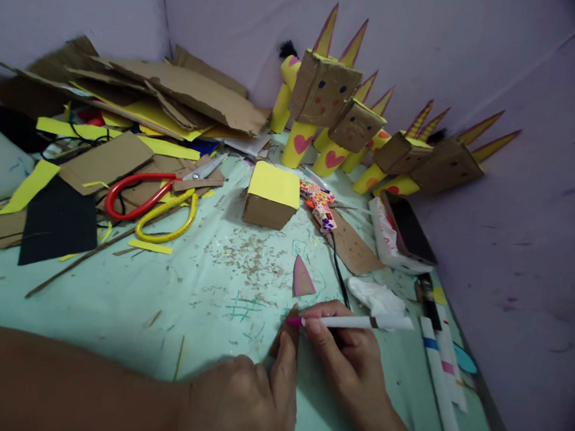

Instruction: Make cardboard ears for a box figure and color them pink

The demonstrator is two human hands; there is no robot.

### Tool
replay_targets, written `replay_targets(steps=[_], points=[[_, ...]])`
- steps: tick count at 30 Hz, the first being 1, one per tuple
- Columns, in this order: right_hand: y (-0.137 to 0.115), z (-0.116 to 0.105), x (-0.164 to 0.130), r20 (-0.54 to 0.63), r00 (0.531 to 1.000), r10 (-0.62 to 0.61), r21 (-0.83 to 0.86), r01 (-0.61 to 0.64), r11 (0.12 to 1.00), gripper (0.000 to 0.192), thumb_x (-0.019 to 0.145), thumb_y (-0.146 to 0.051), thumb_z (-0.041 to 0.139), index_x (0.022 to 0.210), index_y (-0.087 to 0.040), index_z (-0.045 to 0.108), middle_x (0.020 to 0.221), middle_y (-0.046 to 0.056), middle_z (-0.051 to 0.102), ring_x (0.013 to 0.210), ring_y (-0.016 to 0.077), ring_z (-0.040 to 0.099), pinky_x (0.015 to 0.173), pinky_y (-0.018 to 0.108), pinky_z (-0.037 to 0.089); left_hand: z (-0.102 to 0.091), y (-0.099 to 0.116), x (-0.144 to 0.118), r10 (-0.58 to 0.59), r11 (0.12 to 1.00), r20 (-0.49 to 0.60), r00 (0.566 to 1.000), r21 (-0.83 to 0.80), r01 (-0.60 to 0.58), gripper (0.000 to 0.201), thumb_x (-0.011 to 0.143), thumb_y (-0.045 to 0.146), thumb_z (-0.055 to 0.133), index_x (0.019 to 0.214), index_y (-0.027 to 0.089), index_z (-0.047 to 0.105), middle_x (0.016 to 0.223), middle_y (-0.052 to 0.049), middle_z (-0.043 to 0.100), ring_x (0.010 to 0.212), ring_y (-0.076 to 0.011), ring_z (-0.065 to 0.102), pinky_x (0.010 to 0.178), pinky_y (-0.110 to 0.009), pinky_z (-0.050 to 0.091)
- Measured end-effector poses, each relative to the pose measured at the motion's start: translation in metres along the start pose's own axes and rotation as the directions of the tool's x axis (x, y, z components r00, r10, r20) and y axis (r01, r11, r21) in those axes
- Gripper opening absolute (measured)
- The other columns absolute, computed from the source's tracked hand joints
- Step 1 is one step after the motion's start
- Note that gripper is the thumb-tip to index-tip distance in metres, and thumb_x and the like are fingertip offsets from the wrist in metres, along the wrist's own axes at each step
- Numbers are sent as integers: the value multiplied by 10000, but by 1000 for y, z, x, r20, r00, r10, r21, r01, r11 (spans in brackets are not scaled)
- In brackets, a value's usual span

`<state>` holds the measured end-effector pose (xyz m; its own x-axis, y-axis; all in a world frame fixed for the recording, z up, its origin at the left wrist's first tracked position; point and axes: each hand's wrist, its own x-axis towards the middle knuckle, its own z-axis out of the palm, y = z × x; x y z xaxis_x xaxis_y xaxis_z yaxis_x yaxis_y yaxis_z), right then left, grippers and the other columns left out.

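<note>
My right hand (350, 348) grips a white marker (349, 321) whose pink-purple tip meets the edge of a small brown cardboard piece (291, 315). Under the fingers of my left hand (249, 400) that piece is held at the table; part of it is hidden by those fingers. Just beyond lies a second cardboard triangle (303, 279) with a pink outline. Farther off, a small cardboard box (271, 211) has a yellow paper top. A flower-patterned glue gun (322, 205) with a black cord lies right of the box.
Scissors (170, 201) with red and yellow handles lie at left among cardboard sheets (188, 93) and paper scraps. Several cardboard figures (326, 90) with yellow horns stand along the wall. At right are a tray (404, 233), crumpled tissue (377, 297) and more markers (440, 384).
</note>
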<state>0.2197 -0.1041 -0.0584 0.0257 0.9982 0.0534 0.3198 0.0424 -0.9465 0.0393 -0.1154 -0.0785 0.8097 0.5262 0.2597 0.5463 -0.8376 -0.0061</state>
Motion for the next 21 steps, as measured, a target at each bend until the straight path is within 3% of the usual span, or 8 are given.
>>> replay_targets(steps=[4, 8, 10, 16, 21], points=[[-2, 1, 1, 4, 1000, -12, -12, 12, 1000, 104, 870, -232, 537, 807, -220, 619, 704, -23, 642, 654, 111, 597, 590, 178, 450, -2, -1, 4, 22, 999, 11, 1000, 47, -23, 492, 844, 229, 450, 1276, -5, 473, 867, -215, 697, 395, -146, 484, 317, -269, 319], [-3, 2, 3, -6, 1000, 2, -27, -3, 1000, 115, 865, -242, 537, 792, -208, 620, 701, -10, 643, 648, 123, 599, 582, 194, 456, -8, 0, 11, 43, 996, -25, 999, 82, -41, 465, 823, 163, 437, 1226, -66, 481, 541, -95, 634, 334, -167, 449, 300, -278, 317], [-3, 2, 3, -21, 1000, 13, -36, -13, 999, 125, 863, -252, 539, 780, -203, 618, 693, -5, 642, 640, 128, 597, 573, 201, 454, -11, 0, 13, 6, 997, -19, 1000, 75, -5, 466, 813, 146, 438, 1224, -71, 475, 478, -50, 588, 323, -172, 448, 297, -279, 323], [-1, 2, 5, -51, 998, 32, -53, -34, 998, 134, 866, -267, 539, 772, -209, 615, 666, -11, 625, 623, 134, 586, 541, 210, 436, -8, 1, 8, -46, 996, -1, 999, 71, 46, 505, 825, 223, 485, 1260, -31, 475, 526, -80, 625, 324, -159, 445, 285, -271, 317], [-2, 2, 7, -92, 995, 30, -72, -37, 997, 140, 865, -274, 537, 768, -209, 614, 677, -7, 627, 631, 137, 580, 524, 213, 421, -2, -1, 4, 61, 993, 30, 998, 103, -64, 505, 852, 287, 494, 1279, 18, 484, 888, -229, 692, 388, -137, 499, 306, -258, 337]])
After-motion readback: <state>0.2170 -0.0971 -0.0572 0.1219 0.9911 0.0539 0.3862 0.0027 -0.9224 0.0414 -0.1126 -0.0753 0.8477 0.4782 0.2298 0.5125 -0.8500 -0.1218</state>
